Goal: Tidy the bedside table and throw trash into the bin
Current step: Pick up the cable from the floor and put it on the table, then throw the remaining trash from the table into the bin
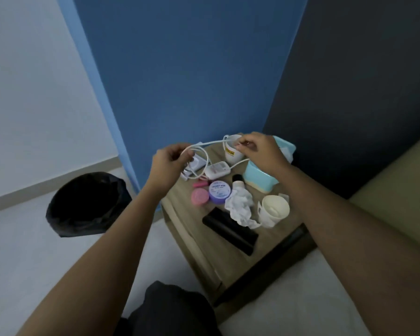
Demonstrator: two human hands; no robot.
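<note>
nearest: both my bare forearms reach over the wooden bedside table (230,260).
left hand (171,163): closed on loops of thin white charging cable (205,156).
right hand (257,147): pinching cable's far end.
axis: cable spans left-right between hands.
bin: black-lined round bin (87,204), floor, nearer left hand.

White mug (232,154): yellow label, black letters partly hidden, ending "RUN"; purple jar (219,191): white lid label read "MOIST HYA" or similar, smaller lines beneath too blurred to read; pink jar (200,197): lid marking illegible.
</note>
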